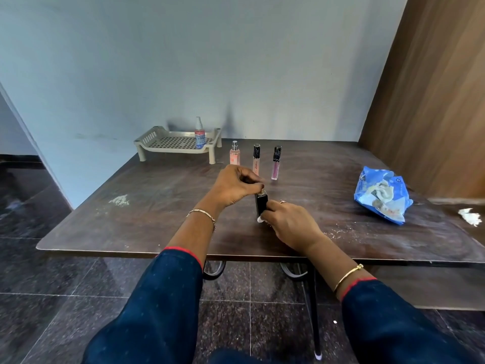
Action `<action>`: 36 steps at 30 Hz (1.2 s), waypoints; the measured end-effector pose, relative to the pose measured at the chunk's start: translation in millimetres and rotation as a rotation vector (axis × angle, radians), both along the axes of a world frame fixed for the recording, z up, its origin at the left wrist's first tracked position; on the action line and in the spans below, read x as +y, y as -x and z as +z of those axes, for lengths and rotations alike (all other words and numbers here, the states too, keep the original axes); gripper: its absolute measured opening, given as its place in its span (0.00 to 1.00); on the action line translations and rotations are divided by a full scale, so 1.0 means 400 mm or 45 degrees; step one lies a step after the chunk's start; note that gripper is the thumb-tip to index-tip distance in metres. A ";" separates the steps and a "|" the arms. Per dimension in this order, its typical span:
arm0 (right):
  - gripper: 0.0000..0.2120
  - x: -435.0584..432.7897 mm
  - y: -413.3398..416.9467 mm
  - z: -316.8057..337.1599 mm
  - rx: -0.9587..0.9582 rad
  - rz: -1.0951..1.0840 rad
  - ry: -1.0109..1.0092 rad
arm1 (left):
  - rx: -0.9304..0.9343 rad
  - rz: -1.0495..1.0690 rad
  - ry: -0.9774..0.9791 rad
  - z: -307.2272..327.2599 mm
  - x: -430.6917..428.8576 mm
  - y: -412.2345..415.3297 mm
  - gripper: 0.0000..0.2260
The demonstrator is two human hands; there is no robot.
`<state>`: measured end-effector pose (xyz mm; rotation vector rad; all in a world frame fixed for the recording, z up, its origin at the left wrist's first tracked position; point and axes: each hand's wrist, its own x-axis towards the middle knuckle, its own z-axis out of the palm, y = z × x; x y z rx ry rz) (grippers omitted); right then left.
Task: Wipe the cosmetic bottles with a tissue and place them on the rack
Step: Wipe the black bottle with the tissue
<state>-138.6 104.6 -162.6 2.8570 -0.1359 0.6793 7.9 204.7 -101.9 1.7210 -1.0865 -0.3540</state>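
I see black bottle (pixel 261 204) upright between hands; left hand (pixel 234 185) pinches cap, right hand (pixel 290 224) closed on base with tissue (pixel 259 220); rack (pixel 178 143) far-left, left hand nearer

rack (pixel 175 144) at table's (pixel 157 206) far left, spray bottle (pixel 200 134) on it, three bottles (pixel 256 160) right of rack, packet (pixel 381 197) far right

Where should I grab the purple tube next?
Take the purple tube by its black cap, from above with the right hand. It stands upright and slim, with the peach tube close on its left, so a side grip low down would likely tip it or bump that neighbour; the right side is open.
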 end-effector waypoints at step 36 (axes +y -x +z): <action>0.07 0.027 -0.041 0.038 -0.659 -0.208 -1.567 | 0.055 -0.050 0.039 -0.005 0.001 -0.007 0.10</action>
